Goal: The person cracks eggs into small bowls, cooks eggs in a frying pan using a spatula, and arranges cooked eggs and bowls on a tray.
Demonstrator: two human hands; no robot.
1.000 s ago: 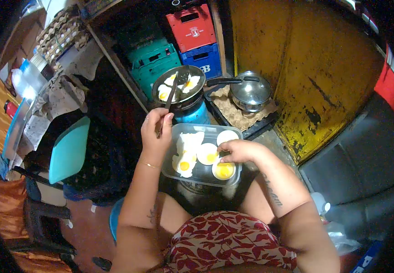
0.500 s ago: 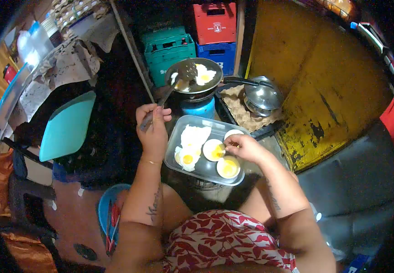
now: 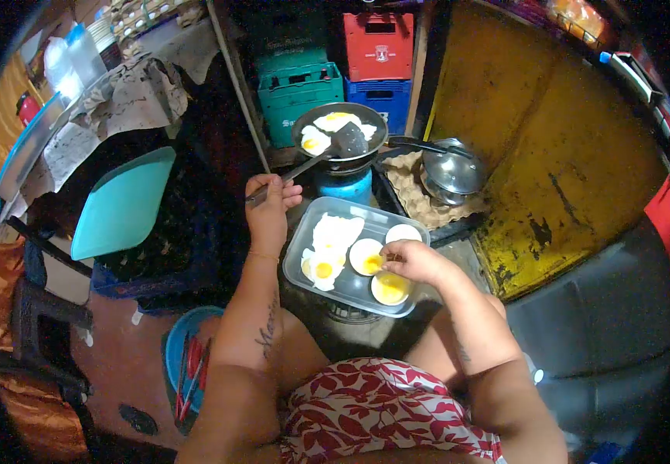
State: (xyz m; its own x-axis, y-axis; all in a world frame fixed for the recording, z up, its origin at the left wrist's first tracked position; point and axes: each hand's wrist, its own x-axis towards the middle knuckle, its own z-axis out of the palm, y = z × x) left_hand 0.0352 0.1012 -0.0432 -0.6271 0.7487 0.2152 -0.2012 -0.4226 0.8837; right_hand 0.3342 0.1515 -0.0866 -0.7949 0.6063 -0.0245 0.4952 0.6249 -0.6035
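Observation:
My left hand [image 3: 273, 197] is closed round the handle of a spatula [image 3: 352, 142], whose blade lies in the frying pan [image 3: 304, 124] among fried eggs [image 3: 315, 142]. At the right side of a clear plastic container [image 3: 296, 259], my right hand [image 3: 410, 261] has its fingertips pinched over the small white bowls; what they hold, if anything, is too small to name. Yellow shows inside two bowls, one in the middle [image 3: 366, 257] and one nearer me [image 3: 390, 288]. A third bowl [image 3: 403, 233] sits behind. Fried eggs [image 3: 325, 271] lie in the container's left half.
A blue stove or tank [image 3: 346, 188] is under the pan. Right of it, a lidded pot [image 3: 453, 174] stands on an egg tray [image 3: 404, 182]. Crates [image 3: 300, 97] are stacked behind. At left are a turquoise lid [image 3: 126, 205] and a blue basin [image 3: 176, 348].
The spatula blade has moved right and down in the pan, and more fried egg shows there. My right hand has shifted slightly down over the bowls. The view has shifted a little.

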